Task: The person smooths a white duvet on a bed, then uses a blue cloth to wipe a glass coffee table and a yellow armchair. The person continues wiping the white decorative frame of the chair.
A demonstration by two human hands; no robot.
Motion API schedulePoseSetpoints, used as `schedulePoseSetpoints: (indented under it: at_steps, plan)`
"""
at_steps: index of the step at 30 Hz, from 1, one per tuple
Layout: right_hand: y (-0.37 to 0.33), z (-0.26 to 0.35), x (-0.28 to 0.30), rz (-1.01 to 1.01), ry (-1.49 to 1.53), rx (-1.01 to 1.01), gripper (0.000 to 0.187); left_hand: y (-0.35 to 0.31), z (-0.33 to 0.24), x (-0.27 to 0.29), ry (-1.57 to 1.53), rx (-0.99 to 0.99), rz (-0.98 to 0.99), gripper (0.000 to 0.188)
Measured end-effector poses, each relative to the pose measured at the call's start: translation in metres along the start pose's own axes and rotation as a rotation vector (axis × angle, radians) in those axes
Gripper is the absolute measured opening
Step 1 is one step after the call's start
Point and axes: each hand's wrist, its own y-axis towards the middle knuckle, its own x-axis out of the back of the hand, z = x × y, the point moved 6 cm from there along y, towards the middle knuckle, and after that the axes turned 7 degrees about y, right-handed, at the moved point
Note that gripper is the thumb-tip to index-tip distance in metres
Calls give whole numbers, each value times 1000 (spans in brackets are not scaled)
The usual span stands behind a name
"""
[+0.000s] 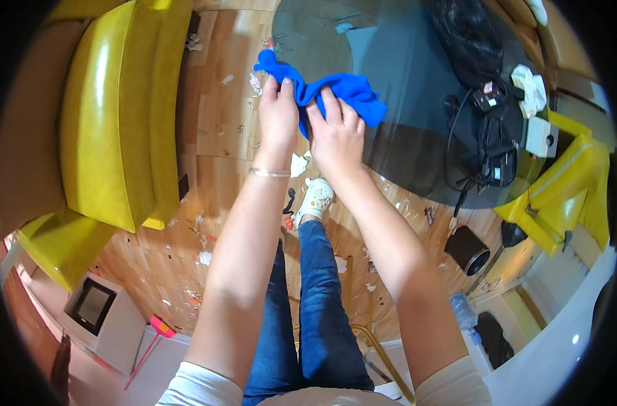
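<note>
A bright blue cloth (352,91) is bunched between my two hands, held up over the floor beside the dark round glass tabletop. My left hand (278,118), with a bracelet at the wrist, grips the cloth's left part, fingers closed round it. My right hand (337,132) grasps the middle, and its fingertips are partly hidden in the folds. One end of the cloth sticks up past my left fingers; the other spreads out to the right over the glass.
The glass tabletop (403,155) carries a black bag (499,145), crumpled tissue and a white box (541,137). A yellow sofa (112,115) stands left, a yellow chair (565,183) right. Litter is scattered over the wooden floor (220,176). A dark bin (467,250) and a pink broom (161,327) stand nearer.
</note>
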Motion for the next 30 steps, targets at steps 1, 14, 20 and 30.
schedulePoseSetpoints:
  at_steps: [1, 14, 20, 30]
  plan:
    - [12, 4, -4, 48, 19, 8, 36, 10, -1, 0, -96, 36, 15, 22]
    - [-77, -46, 42, 386, 105, 122, 36, -88, 70, -20, 366, 221, 172, 20]
    - [18, -22, 24, 414, 104, 112, 37, -13, 7, -12, 295, 38, -147, 21]
    - [187, 5, -24, 328, 15, 128, 50, 150, -76, -7, 276, 16, 14, 37]
